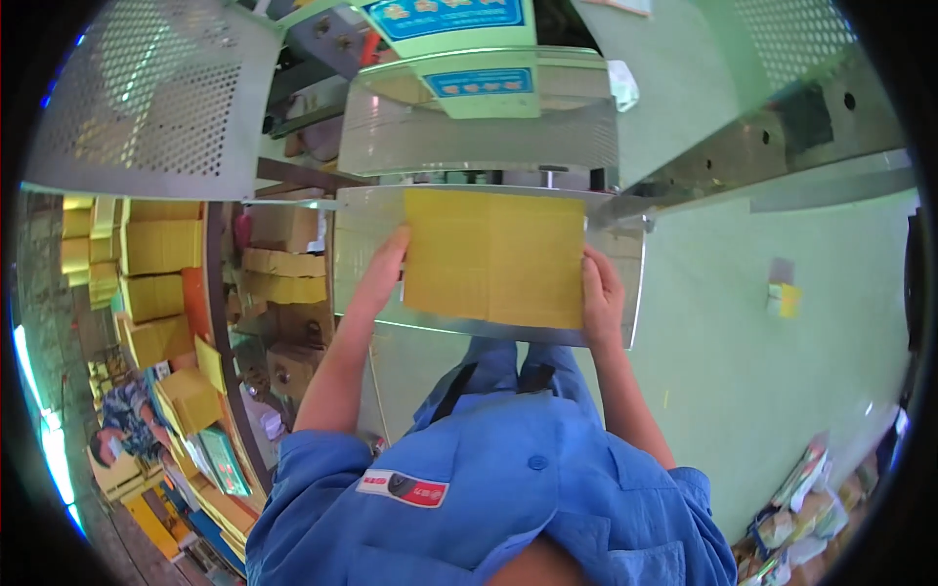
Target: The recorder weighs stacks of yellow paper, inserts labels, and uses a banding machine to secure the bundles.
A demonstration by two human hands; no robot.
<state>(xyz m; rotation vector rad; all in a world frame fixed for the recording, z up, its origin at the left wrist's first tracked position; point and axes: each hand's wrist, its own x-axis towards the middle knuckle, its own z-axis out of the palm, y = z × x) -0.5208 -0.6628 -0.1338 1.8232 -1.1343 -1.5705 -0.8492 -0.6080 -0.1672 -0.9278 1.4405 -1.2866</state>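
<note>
Between my two hands is a flat yellow-brown sheet of cardboard [494, 259], creased down its middle. My left hand [388, 262] grips its left edge, with most of the fingers hidden beneath. On the opposite edge my right hand [602, 293] is closed, its thumb on the near side and the other fingers partly out of sight. Under the sheet lies a shiny metal machine table [358, 293], whose edges show around it. Just beyond stands a clear cover [479, 137] across the machine.
Perforated metal guards [147, 107] flank the machine on the left and upper right. A metal beam [772, 137] slants along the right. Stacked cardboard boxes [161, 244] fill shelving at the left, where another person [132, 420] works. Bags [806, 518] are piled at lower right.
</note>
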